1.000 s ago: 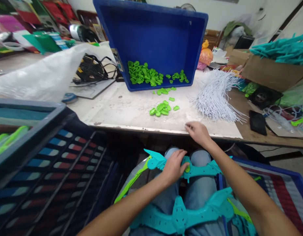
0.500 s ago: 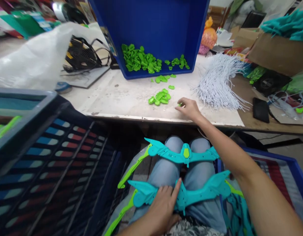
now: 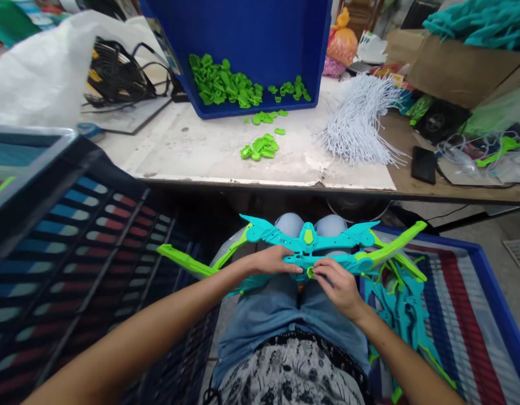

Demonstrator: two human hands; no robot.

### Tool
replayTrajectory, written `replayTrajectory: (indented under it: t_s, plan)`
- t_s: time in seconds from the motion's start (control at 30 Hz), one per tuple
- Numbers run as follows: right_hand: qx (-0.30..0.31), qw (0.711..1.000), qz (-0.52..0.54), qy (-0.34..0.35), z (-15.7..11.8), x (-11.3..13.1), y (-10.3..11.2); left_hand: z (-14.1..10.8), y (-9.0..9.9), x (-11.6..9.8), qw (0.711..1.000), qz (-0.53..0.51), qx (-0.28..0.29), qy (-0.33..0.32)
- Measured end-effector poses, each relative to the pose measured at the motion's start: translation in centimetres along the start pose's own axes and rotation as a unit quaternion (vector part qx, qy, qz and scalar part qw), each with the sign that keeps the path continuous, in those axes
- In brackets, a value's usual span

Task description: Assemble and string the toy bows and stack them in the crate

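Note:
Two teal toy bows with lime-green limbs lie across my lap. The farther bow (image 3: 329, 242) has a lime piece fitted at its centre. My left hand (image 3: 277, 260) is closed on the middle of the nearer bow (image 3: 348, 261), which is tipped up on its edge. My right hand (image 3: 336, 282) pinches a small lime-green plastic piece (image 3: 310, 273) against that bow's centre. Its fingertips partly cover the piece, so I cannot tell whether it is seated. A small pile of similar lime pieces (image 3: 260, 148) lies on the white tabletop (image 3: 192, 154).
A tilted blue bin (image 3: 260, 50) holds more lime pieces. White cords (image 3: 356, 124) lie bundled right of it, near a black phone (image 3: 423, 165). A dark crate (image 3: 95, 236) stands on my left. Teal bows fill a blue-rimmed crate (image 3: 491, 292) on my right.
My right hand has come back from the tabletop to the nearer bow with a lime piece. My left hand has shifted its hold, and that bow has been turned and moved away from me.

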State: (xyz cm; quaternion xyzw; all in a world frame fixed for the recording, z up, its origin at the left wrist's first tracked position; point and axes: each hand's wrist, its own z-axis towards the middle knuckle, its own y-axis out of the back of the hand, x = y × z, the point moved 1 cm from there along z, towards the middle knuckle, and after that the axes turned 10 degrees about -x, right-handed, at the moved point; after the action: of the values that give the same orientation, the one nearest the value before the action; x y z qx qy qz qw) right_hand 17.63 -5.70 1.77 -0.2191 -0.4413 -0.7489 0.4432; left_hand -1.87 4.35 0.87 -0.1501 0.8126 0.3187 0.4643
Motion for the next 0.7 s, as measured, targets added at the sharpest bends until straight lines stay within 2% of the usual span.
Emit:
replayTrajectory:
  t_s: [0.1,0.23,0.53,0.63,0.7]
  plan:
    - [-0.028,0.996,-0.061,0.053,-1.4,-1.3,-1.5,0.4,-0.3,0.2,1.0,-0.01,0.002,0.003]
    - [-0.041,0.984,-0.127,0.119,-2.6,-2.3,-2.2,0.8,-1.0,0.0,0.999,0.002,-0.027,0.032]
    - [-0.084,0.978,-0.177,0.076,-5.0,-2.5,-2.9,1.4,-1.5,-0.2,0.997,-0.047,-0.019,0.059]
    - [-0.078,0.978,-0.184,0.054,-4.8,-2.3,-2.8,1.3,-1.5,-0.6,0.997,-0.053,-0.024,0.057]
    - [-0.067,0.981,-0.178,0.041,-4.6,-1.9,-2.0,1.2,-1.5,-0.8,0.996,-0.06,-0.021,0.058]
